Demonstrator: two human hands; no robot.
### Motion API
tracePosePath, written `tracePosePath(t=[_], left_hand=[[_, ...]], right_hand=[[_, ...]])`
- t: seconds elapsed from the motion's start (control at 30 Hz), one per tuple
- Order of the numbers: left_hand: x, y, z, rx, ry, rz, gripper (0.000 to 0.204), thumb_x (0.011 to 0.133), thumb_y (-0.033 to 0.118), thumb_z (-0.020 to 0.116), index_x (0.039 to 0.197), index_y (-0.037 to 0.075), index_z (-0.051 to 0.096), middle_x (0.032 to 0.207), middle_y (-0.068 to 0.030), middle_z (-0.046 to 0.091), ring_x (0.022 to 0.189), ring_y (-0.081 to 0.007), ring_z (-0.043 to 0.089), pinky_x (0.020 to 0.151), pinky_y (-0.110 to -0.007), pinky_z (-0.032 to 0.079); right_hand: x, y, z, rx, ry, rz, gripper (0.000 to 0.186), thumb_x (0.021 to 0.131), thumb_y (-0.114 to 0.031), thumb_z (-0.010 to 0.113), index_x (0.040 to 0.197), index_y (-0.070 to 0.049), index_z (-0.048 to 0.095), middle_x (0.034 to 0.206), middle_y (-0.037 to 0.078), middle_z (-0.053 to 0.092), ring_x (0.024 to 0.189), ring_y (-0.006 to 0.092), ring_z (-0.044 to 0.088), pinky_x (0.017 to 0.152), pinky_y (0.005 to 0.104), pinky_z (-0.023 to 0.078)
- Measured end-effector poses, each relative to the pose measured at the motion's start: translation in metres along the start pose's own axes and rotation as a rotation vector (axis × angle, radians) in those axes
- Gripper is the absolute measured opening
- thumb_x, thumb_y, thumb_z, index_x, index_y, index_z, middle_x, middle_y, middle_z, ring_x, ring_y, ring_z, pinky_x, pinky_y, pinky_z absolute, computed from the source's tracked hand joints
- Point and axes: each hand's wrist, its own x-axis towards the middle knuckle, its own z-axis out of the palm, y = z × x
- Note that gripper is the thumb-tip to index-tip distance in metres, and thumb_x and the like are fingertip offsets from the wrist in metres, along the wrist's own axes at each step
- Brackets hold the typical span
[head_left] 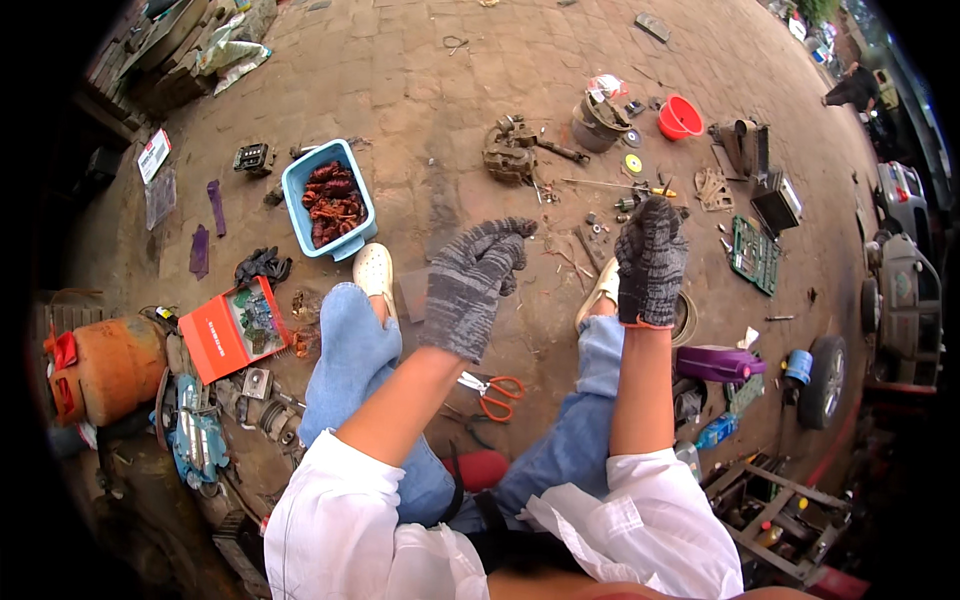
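Orange-handled scissors point(502, 397) lay at six o'clock from the left hand point(475, 285), fingers curled like the right hand's point(652, 262); whether either clamped anything I couldn't tell. Past the left shoe point(373, 271), a blue tub point(349, 243) stood at ten; a yellow-handled tool point(664, 192), then a red bowl point(680, 118), past the right, around twelve.

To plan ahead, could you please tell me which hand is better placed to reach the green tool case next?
Likely the right hand: it is nearer the green tool case, which lies out to its right. The left hand is farther off.
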Motion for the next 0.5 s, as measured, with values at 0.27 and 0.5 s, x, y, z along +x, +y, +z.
tracePosePath(t=[0.27, 0.5], left_hand=[[0.003, -0.007, -0.001, -0.126, -0.037, -0.01, 0.02, 0.085, 0.011, 0.054, 0.101, 0.005, 0.063, 0.077, -0.0001, 0.06, 0.06, -0.0046, 0.049, 0.051, -0.019, 0.041], [-0.001, -0.006, 0.009, 0.078, -0.032, 0.021, 0.02, 0.085, 0.011, 0.053, 0.1, 0.003, 0.063, 0.077, -0.0011, 0.06, 0.062, -0.0052, 0.05, 0.052, -0.019, 0.041]], right_hand=[[-0.028, 0.006, 0.028, -0.232, -0.199, 0.069, 0.01, 0.079, -0.013, 0.064, 0.088, -0.008, 0.064, 0.068, -0.006, 0.057, 0.053, 0.0025, 0.045, 0.045, 0.0183, 0.033], [-0.034, -0.003, 0.037, -0.068, -0.203, 0.307, 0.015, 0.079, -0.015, 0.063, 0.09, -0.006, 0.063, 0.066, -0.004, 0.055, 0.051, 0.0033, 0.043, 0.045, 0.0182, 0.032]])
